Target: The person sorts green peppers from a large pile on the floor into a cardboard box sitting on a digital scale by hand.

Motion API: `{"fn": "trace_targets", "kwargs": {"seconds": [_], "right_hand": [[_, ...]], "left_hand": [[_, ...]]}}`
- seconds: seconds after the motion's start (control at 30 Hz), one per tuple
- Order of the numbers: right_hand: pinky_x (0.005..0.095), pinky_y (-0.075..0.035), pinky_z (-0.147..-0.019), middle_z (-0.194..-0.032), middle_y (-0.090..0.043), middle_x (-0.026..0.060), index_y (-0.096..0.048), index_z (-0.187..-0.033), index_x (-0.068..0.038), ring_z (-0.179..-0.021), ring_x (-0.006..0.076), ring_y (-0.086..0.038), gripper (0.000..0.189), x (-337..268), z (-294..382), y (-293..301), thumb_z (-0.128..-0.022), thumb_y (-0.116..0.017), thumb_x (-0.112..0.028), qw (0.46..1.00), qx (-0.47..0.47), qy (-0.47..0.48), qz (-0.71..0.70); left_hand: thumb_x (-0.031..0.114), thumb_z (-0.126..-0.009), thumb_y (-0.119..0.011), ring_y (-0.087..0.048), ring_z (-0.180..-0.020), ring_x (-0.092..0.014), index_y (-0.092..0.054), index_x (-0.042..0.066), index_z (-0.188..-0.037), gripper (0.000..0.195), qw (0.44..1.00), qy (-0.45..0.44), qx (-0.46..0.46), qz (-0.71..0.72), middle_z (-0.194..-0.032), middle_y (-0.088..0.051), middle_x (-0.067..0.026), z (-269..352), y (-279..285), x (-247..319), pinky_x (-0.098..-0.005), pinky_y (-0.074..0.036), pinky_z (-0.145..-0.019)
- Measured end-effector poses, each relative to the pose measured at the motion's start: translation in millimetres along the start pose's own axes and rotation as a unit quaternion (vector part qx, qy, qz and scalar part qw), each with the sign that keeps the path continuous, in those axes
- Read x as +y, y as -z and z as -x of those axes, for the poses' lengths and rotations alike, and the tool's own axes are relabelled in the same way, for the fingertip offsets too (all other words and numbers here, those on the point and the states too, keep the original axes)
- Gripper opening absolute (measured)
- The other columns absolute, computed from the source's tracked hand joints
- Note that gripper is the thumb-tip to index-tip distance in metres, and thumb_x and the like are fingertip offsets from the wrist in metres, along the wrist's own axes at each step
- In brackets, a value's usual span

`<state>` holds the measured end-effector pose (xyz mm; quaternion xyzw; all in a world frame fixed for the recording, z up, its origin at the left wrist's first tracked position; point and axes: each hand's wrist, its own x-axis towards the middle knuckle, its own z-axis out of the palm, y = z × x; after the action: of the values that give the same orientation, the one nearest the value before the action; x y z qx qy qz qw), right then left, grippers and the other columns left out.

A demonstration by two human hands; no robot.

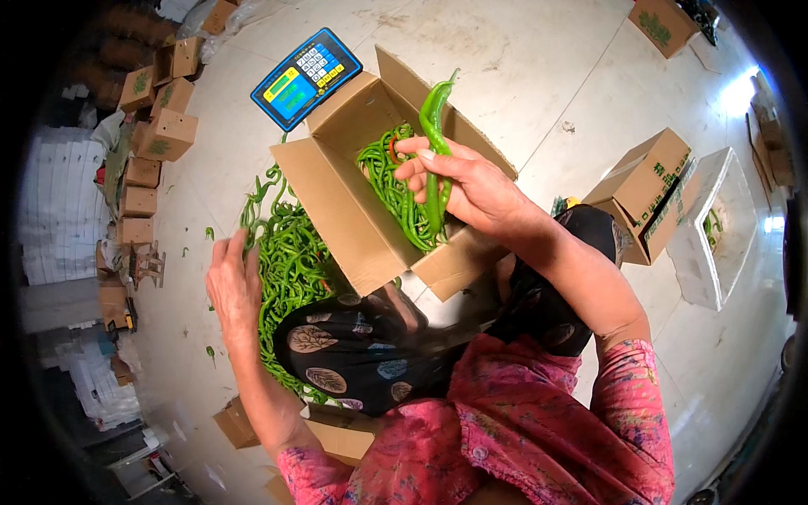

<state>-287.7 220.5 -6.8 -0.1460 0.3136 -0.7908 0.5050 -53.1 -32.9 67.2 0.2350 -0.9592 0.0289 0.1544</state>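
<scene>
My right hand (pixel 467 180) holds long green chili peppers (pixel 434 126) between thumb and fingers above an open cardboard box (pixel 334 214). Inside the box lie many green peppers (pixel 394 189), with a red one near my fingertips. At the left edge of a large pile of green peppers (pixel 293 271) on the floor is my left hand (pixel 233 278), its fingertips touching or close to some peppers; it is slightly blurred, and whether it grips any cannot be told. A blue digital scale display (pixel 307 79) with a keypad stands at the box's far left corner.
Closed cardboard boxes (pixel 167 134) line the left side. To the right are another carton (pixel 641 189) and a white foam box (pixel 719 233) with some peppers inside. A printed box (pixel 663 28) sits at the upper right. Loose pepper bits lie on the tiled floor (pixel 189 303).
</scene>
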Motion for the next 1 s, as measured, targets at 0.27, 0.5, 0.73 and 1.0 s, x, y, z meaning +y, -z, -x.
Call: {"fn": "trace_targets", "kwargs": {"seconds": [0.27, 0.5, 0.73, 1.0], "right_hand": [[0.0351, -0.045, -0.098, -0.126, -0.056, 0.0168, -0.043, -0.136, 0.003, -0.117, 0.0223, -0.054, 0.048, 23.8, -20.1, -11.5, -0.100, -0.054, -0.027, 1.000, -0.015, 0.012, -0.007], [0.0333, -0.046, -0.092, -0.119, -0.061, 0.0106, -0.053, -0.127, 0.001, -0.109, 0.0176, -0.057, 0.039, 14.4, -10.2, -21.7, -0.100, -0.050, -0.027, 0.990, -0.006, -0.012, 0.142], [0.0303, -0.048, -0.075, -0.079, -0.064, 0.0033, -0.064, -0.101, -0.003, -0.079, 0.0136, -0.060, 0.035, -20.4, 10.1, -10.0, -0.098, -0.051, -0.036, 0.869, 0.016, 0.013, 0.494], [0.0177, -0.037, -0.058, -0.081, -0.059, 0.0011, -0.055, -0.124, 0.002, -0.066, 0.0037, -0.046, 0.038, -51.9, 16.8, -15.6, -0.105, -0.043, -0.028, 0.971, 0.013, 0.097, 0.217]], "left_hand": [[0.011, -0.082, -0.073, -0.059, -0.073, -0.013, -0.064, 0.002, -0.116, 0.036, 0.907, -0.001, -0.152, 0.392, -0.097, -0.065, -0.0081, 1.4, -1.0, 117.0, -0.0286, -0.049, -0.064], [0.017, -0.084, -0.074, -0.050, -0.067, -0.008, -0.068, 0.005, -0.106, 0.026, 0.807, 0.072, -0.277, 0.517, -0.078, -0.061, 0.0012, -21.4, -62.9, 140.9, -0.0255, -0.044, -0.063], [0.023, -0.094, -0.064, -0.050, -0.066, -0.005, -0.066, 0.002, -0.107, 0.025, 0.707, 0.178, -0.288, 0.621, -0.085, -0.062, 0.0000, -30.2, -68.6, 127.7, -0.0207, -0.044, -0.060], [0.020, -0.097, -0.057, -0.051, -0.064, -0.006, -0.064, 0.002, -0.113, 0.024, 0.685, 0.248, -0.285, 0.623, -0.089, -0.064, -0.0019, -37.8, -87.0, 95.4, -0.0192, -0.044, -0.059]]}}
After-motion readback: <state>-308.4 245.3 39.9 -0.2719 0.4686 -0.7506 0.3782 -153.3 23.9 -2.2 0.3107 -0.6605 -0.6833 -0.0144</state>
